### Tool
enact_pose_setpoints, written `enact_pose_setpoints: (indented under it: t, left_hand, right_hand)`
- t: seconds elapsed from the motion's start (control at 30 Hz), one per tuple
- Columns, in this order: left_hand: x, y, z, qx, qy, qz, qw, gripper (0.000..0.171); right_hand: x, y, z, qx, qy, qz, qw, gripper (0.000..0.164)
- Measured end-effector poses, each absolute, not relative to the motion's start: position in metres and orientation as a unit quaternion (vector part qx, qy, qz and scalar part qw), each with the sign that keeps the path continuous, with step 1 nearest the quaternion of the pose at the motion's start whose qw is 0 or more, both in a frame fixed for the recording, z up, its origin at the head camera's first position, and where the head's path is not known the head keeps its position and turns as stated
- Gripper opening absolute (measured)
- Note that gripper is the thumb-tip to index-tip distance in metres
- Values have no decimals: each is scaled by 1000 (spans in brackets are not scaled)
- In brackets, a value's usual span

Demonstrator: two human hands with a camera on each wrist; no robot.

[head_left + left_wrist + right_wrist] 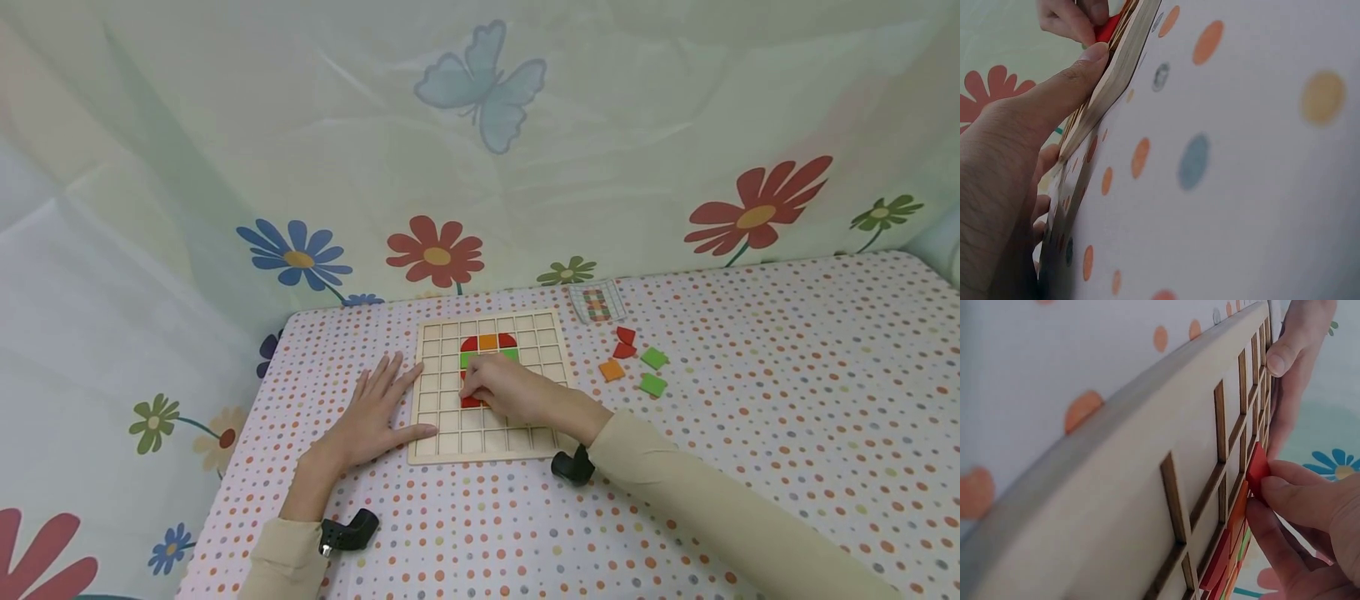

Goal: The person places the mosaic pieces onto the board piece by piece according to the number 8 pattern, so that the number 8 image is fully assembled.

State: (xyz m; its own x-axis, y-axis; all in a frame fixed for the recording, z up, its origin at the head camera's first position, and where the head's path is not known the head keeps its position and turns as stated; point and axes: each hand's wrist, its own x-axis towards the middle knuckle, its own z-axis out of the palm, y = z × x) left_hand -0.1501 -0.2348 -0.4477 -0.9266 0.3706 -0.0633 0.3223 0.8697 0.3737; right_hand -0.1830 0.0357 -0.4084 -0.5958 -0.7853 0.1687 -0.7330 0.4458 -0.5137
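At the gridded board, one red piece is pinched by the right hand, presumably for alignment; edge apparently steadied by left hand, fingers spread.

There is one grid board, with two hands at it; right of it lie one card, two red pieces, one orange piece and at least two green pieces.
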Motion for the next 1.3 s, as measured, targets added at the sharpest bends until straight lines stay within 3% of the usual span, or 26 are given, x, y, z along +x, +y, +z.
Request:
enact_pose_setpoints:
  t: [0.97,1.3]
  left_hand:
    - [-145,-238,-450,172,967,178,62,101]
    - [-148,-234,-449,176,966,181,61,100]
  right_hand:
    - [-175,24,-416,-460,856,-236,10,18]
    - [-171,52,-403,-429,863,-265,14,14]
